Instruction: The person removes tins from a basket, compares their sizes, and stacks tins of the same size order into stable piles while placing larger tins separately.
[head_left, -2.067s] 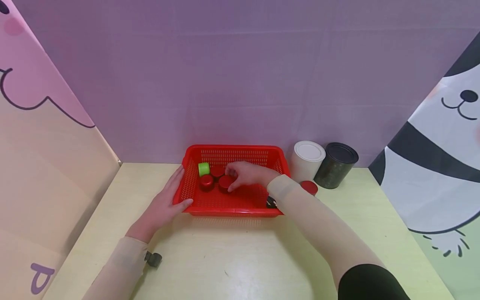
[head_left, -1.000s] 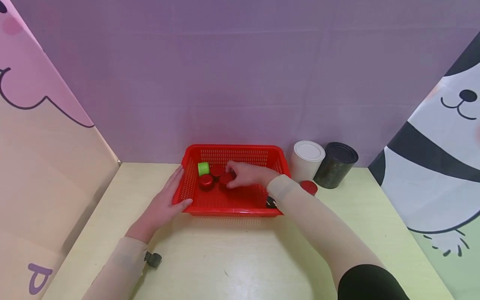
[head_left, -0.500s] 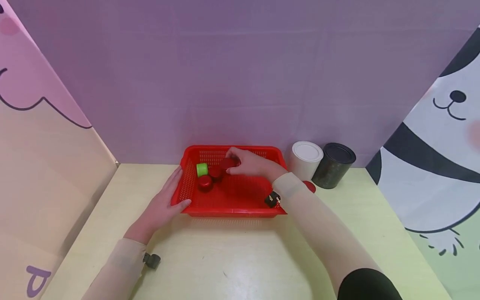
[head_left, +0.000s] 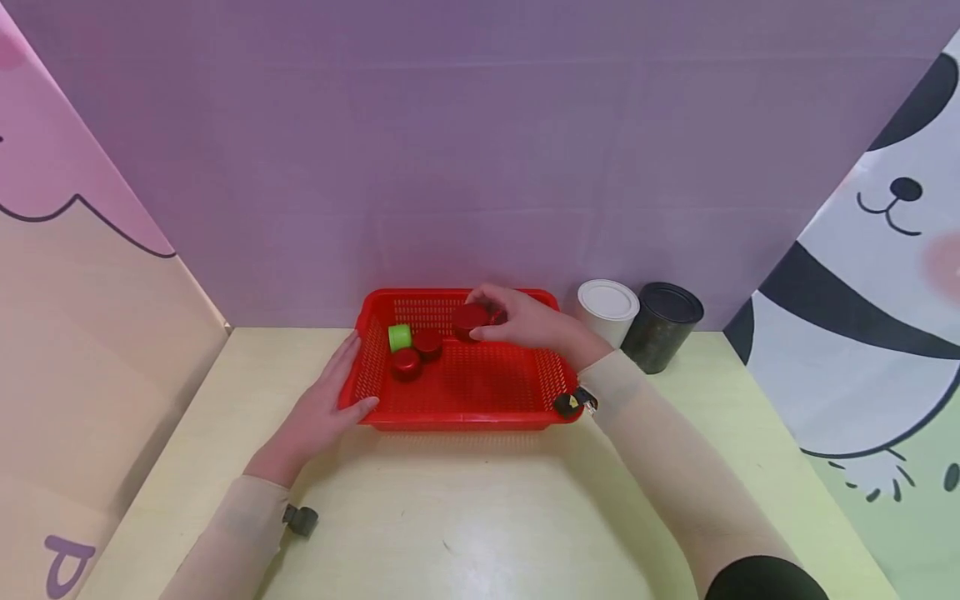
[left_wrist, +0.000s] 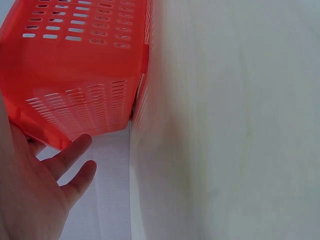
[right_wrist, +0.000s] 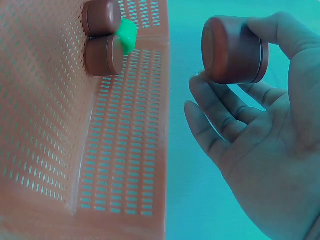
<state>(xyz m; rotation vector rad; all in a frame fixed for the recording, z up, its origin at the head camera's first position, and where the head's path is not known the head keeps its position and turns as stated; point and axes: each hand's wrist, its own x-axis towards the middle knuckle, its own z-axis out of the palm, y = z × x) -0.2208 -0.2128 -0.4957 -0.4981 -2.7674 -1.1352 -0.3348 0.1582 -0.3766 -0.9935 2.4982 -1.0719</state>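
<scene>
My right hand (head_left: 517,321) pinches a small round red container (head_left: 468,319) between thumb and fingers, above the back of the red plastic basket (head_left: 461,421). The right wrist view shows this container (right_wrist: 235,50) raised clear of the basket, tipped on its side relative to that camera. Inside the basket, toward the left, sit two more red containers, one glossy (head_left: 406,364) and one behind it (head_left: 427,343), beside a small green one (head_left: 400,337). My left hand (head_left: 318,412) rests along the basket's left side with fingers extended, its thumb over the front rim.
Right of the basket stand a white canister (head_left: 608,302) and a dark canister (head_left: 663,327), partly behind my right forearm. A purple cloth wall (head_left: 480,150) rises right behind the basket. The pale wooden tabletop (head_left: 450,517) extends in front.
My right hand has lifted the red container from beside the others and moved it back and to the right. The forearm now covers the red-topped object near the white canister. My left hand stays on the basket.
</scene>
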